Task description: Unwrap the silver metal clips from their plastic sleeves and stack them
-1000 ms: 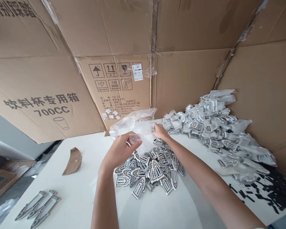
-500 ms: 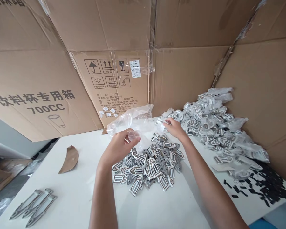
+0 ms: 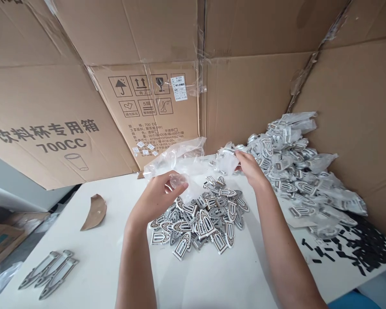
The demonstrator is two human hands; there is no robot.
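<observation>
My left hand (image 3: 156,197) is closed, pinching the edge of a clear plastic bag (image 3: 176,161) above a loose pile of small grey-and-white metal pieces (image 3: 199,219) on the white table (image 3: 116,257). My right hand (image 3: 249,167) reaches to the back right and grips a small bagged piece (image 3: 227,161) at the near edge of a big heap of bagged pieces (image 3: 296,171). Both forearms stretch up from the bottom of the picture.
Flattened cardboard boxes (image 3: 148,98) wall in the back and right side. A curved cardboard scrap (image 3: 94,211) and three long grey metal parts (image 3: 49,272) lie at the left. Small black strips (image 3: 357,249) are scattered at the right edge of the table.
My right hand has left the loose pile, moved right and farther back to the bagged heap, and closed on a small bagged piece. My left hand has kept its hold on the plastic bag.
</observation>
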